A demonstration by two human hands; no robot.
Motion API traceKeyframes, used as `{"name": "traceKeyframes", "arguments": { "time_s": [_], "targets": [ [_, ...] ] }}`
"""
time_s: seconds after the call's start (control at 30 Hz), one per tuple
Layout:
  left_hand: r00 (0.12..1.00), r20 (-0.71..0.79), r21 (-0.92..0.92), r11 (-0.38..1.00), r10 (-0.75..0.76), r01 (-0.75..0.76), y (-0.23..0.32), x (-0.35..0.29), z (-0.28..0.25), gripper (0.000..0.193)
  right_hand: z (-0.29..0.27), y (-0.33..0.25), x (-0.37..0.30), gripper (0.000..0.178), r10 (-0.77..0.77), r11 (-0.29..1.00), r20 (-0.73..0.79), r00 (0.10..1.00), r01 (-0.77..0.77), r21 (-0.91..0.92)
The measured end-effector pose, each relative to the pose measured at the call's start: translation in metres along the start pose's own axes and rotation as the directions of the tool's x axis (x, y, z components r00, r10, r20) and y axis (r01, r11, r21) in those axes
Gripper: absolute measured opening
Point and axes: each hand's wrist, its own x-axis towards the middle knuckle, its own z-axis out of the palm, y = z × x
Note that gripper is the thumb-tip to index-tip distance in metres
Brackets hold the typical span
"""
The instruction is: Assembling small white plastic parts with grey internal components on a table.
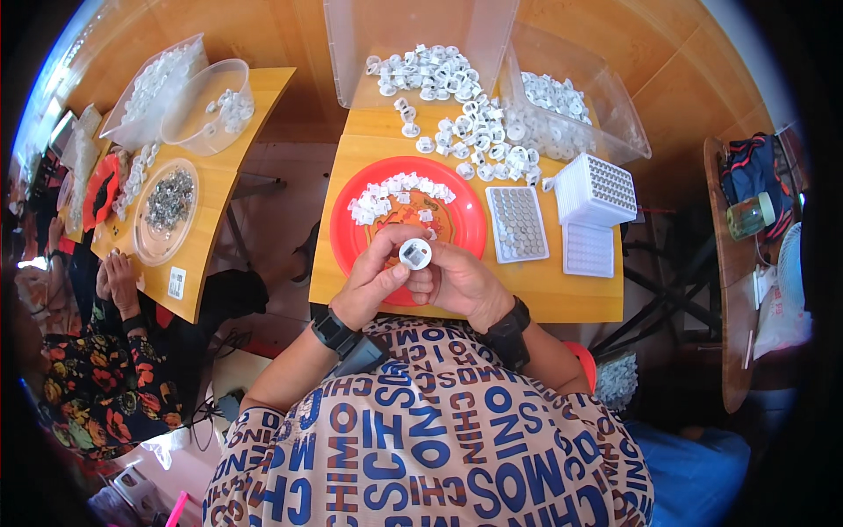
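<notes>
A small round white plastic part (415,254) with a grey, metal-looking piece at its middle is held up between my two hands, over the near side of a red plate. Thumb and fingers of my left hand (379,274) pinch it from the left. My right hand (464,283) is closed at its right edge, with the fingers curled beneath. On the red plate (474,215) lie several small white plastic pieces (399,189). Just right of the plate stands a white tray of round silver button cells (518,224). What my lower fingers touch is hidden.
Many white round parts (479,127) are heaped at the back, beside a see-through bin (615,132) tipped on its side. Stacked white trays (597,189) stand at the right. On the left, another person's hands (118,281) rest at a table (206,228) with tubs.
</notes>
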Motion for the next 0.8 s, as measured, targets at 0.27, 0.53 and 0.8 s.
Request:
{"name": "traceKeyframes", "arguments": {
  "time_s": [0.27,0.53,0.8],
  "targets": [
    [0.998,0.003,0.098,0.993,0.066,-0.066,-0.005,0.0,0.001,0.044,0.007,0.005,0.001,0.026,-0.048,0.999,-0.057,0.997,0.048,-0.01],
    [0.992,-0.1,0.069,0.995,0.079,-0.073,-0.009,-0.001,-0.004,0.044,0.006,0.004,0.0,0.023,-0.071,0.996,-0.179,0.981,0.06,-0.065],
    [0.99,-0.138,0.007,1.0,-0.002,0.003,-0.012,-0.003,-0.004,0.039,0.017,-0.001,-0.007,0.017,-0.352,0.882,-0.276,0.894,0.218,-0.418]
  ]
}}
